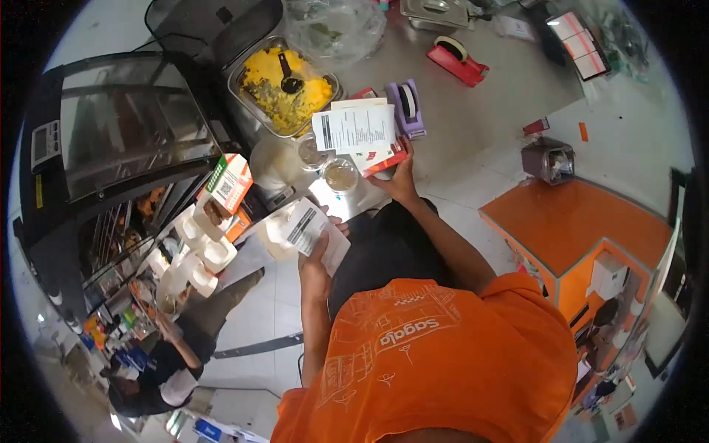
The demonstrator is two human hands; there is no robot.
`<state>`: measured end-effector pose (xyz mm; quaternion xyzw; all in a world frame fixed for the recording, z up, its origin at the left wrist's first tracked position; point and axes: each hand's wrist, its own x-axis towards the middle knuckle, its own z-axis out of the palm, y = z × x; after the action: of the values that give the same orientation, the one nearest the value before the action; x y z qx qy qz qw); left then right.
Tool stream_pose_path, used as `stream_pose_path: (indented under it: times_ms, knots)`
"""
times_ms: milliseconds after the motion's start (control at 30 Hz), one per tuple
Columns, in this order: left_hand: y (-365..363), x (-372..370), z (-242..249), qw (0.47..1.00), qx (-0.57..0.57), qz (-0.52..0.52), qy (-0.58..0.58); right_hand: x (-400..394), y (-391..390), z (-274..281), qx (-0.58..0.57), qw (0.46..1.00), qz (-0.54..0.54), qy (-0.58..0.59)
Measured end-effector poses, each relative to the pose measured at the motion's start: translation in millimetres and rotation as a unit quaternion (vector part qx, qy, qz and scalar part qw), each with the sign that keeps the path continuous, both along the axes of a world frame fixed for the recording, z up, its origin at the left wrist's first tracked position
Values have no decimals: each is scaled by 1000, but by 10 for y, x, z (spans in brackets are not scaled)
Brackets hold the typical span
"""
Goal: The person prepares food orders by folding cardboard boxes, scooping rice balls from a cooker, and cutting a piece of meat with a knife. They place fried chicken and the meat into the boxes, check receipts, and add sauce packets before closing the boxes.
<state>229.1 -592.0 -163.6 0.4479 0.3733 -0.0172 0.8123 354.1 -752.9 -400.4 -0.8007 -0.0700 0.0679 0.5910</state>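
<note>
My left hand [316, 267] is closed on a printed white slip [306, 225], with paler paper beneath it. Farther up and to the right, my right hand [401, 179] has its thumb and fingers on a red-and-white box [385, 159] at the counter's near edge. Printed papers [356, 129] lie over the box's far end. Just left of the box are two round clear containers, one [340, 176] nearer me and one [312, 151] behind it. A purple tape dispenser [408, 109] stands right of the papers.
A metal tray of yellow food [266, 70] with a black scoop sits behind, beside a plastic bag [336, 29]. A red tape dispenser [458, 63] is farther right. Cup carriers [203, 236] and a glass-fronted cabinet [136, 125] stand left. Another person [166, 358] works lower left.
</note>
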Motion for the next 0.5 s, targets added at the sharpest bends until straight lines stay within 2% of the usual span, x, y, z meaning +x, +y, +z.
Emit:
stream_pose_path:
  times_ms: [67, 133, 233, 333, 433, 500]
  knots:
    - [-48, 80, 28, 1000, 29, -11, 6, 50, -8, 74, -30, 999, 0, -37]
    - [-42, 128, -8, 999, 32, -23, -19, 35, 4, 220, 9, 999, -7, -48]
    - [-29, 173, 63, 998, 58, -30, -21, -27, 47, 279, -51, 998, -10, -18]
    - [68, 67, 72, 997, 61, -25, -30, -81, 140, 198, -22, 998, -45, -41]
    - [207, -158, 65, 997, 67, -22, -28, -120, 189, 180, -78, 985, -85, -127]
    - [284, -291, 96, 997, 77, -20, -6, -129, 228, 164, -68, 985, -99, -125]
